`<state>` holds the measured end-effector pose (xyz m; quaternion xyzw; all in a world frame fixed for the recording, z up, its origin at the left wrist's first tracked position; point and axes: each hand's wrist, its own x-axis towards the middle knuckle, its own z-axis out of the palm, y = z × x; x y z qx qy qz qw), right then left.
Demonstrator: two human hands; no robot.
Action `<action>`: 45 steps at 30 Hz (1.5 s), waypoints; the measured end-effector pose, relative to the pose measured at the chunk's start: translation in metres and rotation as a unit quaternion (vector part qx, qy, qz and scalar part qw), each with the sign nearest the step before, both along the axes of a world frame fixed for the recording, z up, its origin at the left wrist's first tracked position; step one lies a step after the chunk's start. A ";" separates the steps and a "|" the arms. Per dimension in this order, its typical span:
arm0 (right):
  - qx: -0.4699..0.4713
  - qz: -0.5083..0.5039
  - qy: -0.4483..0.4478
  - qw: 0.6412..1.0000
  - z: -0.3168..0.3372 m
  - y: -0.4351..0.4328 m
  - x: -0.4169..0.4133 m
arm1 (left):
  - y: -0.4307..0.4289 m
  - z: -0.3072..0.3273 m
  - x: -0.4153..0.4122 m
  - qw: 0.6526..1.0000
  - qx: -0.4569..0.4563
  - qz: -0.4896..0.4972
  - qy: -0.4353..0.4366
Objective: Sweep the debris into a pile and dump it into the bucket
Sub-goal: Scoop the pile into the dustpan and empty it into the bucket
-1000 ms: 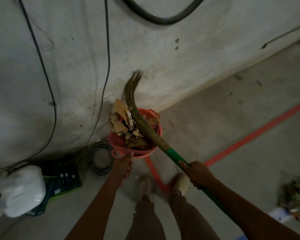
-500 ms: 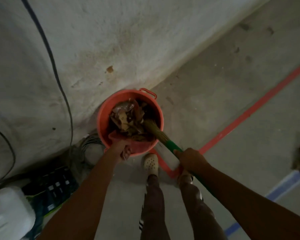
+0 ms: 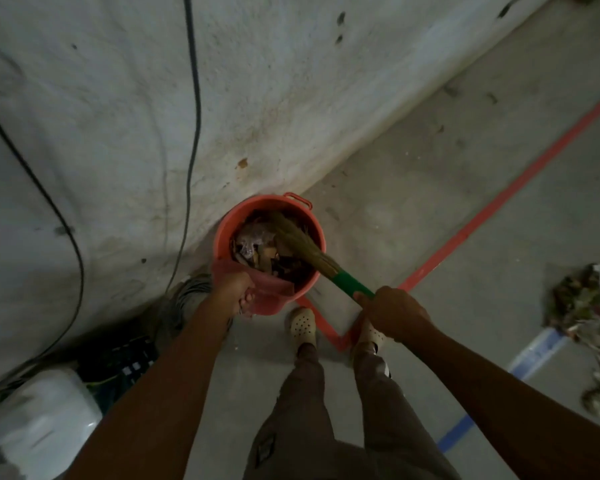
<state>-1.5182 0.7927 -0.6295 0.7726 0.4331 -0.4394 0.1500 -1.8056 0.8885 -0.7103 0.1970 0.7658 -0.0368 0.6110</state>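
Head view: compared with a second ago, the broom (image 3: pixel 322 260) no longer sticks up against the wall (image 3: pixel 153 133). Its bristles now lie low inside the orange bucket (image 3: pixel 222 233), reaching further across than half a second ago, and the debris (image 3: pixel 257 252) sits below the rim. The left hand (image 3: pixel 237 293) has its fingers curled around a pink scoop (image 3: pixel 274 294) tipped over the bucket's near rim. The right hand (image 3: pixel 392 313) is wrapped firmly around the broom's green handle. The bucket stands against the wall, just ahead of the person's shoes. A second heap (image 3: pixel 586 306) lies on the floor well to the right.
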 end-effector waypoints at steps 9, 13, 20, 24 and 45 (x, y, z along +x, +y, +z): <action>0.040 -0.006 -0.005 0.999 0.050 -0.030 -0.029 | -0.033 0.045 -0.021 0.993 0.113 0.000 0.033; 0.034 -0.048 -0.007 0.998 0.066 -0.060 -0.035 | -0.059 0.049 -0.020 0.982 0.181 0.005 0.046; 0.029 -0.123 0.008 0.992 0.080 -0.150 -0.019 | -0.099 -0.021 -0.040 0.957 0.273 -0.083 0.053; 0.081 -0.191 0.011 0.978 0.078 -0.209 -0.010 | -0.114 0.019 -0.013 0.943 0.309 -0.118 0.046; 0.293 -0.653 -0.011 0.698 0.133 -0.520 0.077 | -0.313 0.193 0.328 0.852 0.288 -0.381 -0.215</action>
